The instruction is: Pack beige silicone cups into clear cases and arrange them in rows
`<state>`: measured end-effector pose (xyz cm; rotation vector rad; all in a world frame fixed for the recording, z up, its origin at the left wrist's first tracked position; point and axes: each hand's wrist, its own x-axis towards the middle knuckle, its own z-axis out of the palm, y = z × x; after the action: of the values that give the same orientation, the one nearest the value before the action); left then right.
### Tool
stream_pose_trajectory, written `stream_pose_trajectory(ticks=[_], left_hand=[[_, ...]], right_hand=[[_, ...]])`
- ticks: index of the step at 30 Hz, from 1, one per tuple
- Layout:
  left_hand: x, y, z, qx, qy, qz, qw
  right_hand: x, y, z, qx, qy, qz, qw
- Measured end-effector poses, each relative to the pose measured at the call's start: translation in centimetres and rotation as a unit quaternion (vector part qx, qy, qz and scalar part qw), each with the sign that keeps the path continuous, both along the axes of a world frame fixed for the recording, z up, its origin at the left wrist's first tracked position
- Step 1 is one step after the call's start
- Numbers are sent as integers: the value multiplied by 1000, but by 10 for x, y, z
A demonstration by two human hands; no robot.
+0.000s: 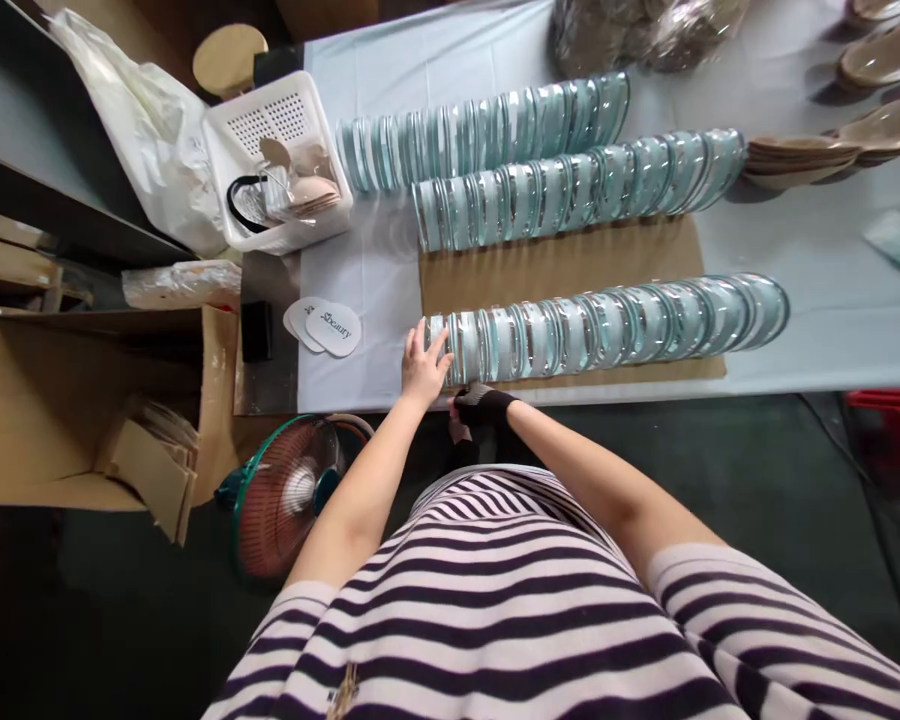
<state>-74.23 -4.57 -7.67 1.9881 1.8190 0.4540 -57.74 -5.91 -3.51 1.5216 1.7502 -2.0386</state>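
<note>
Left hand [422, 365], fingers spread, presses the nearest row of discs [607, 325]; gloved right hand [482, 403]'s grip is unclear. Uneven pressure could topple the row.

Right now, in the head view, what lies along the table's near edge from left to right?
Oval labels → left hand → right hand → near row of clear round cases.

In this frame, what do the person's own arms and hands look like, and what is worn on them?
The left hand is bare, with no glove. The right hand wears a black glove that ends at the wrist. Both forearms are uncovered. Short sleeves of a striped shirt, dark and pale bands, cover the upper arms. No watch or rings show.
</note>
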Motion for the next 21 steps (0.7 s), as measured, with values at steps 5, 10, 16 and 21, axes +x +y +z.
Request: stream_pose_trajectory(ticks=[5,10,16,21], left_hand=[[37,4,21,20,101,-86,991],[66,20,30,-28,131,-164,977],[55,31,39,-86,142,-205,965],[48,39,46,-111,147,-234,955]], right_hand=[[63,74,23,225,-191,-61,953],[58,143,37,276,-363,195,868],[34,182,32,178,-322,376,851],[30,191,30,130,-261,367,883]])
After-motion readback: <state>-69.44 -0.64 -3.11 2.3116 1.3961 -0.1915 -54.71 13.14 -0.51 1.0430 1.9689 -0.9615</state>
